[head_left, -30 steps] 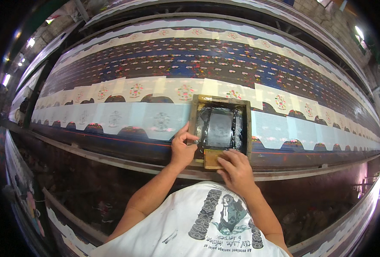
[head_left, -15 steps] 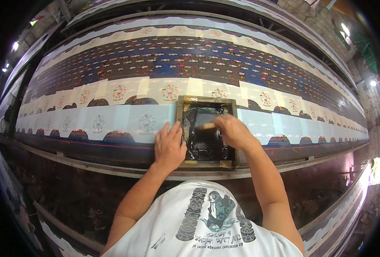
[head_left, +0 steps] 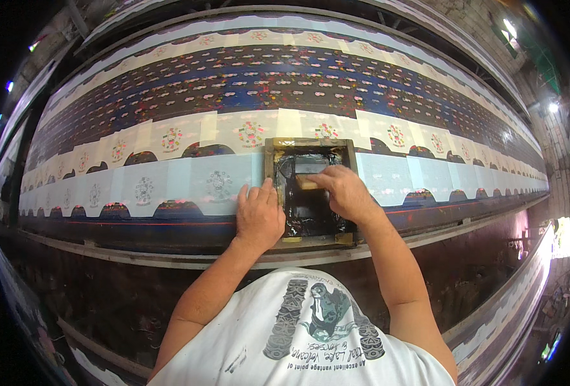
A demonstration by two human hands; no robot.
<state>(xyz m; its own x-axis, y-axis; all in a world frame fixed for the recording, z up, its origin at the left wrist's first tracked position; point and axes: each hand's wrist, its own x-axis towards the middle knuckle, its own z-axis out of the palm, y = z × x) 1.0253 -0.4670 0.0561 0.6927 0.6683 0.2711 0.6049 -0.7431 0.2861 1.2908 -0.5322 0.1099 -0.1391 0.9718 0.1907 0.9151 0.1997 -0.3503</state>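
A wooden screen-printing frame (head_left: 269, 168) with black ink across its mesh lies over the row of pale blue fabric pieces (head_left: 185, 168). My right hand (head_left: 348, 194) is closed on the end of a squeegee (head_left: 308, 182) with a pale wooden grip, held over the upper half of the mesh. Its blade edge is hard to make out. Against the frame's left side rests my left hand (head_left: 259, 213), its fingers stretched out and holding nothing. Left of the frame, a blue piece carries a dark line print (head_left: 218, 184); pieces right of the frame show no such dark print.
The long printing table (head_left: 130, 226) bends across the view, its near ledge (head_left: 169, 258) just ahead of my body. Beyond the blue row lies a row of cream pieces (head_left: 191, 132) with coloured prints. A brick wall (head_left: 561, 170) stands at the right.
The squeegee now shows its wooden grip more fully, lying level across the mesh. My left hand's fingers have drawn closer together beside the frame. The whole view has shifted slightly.
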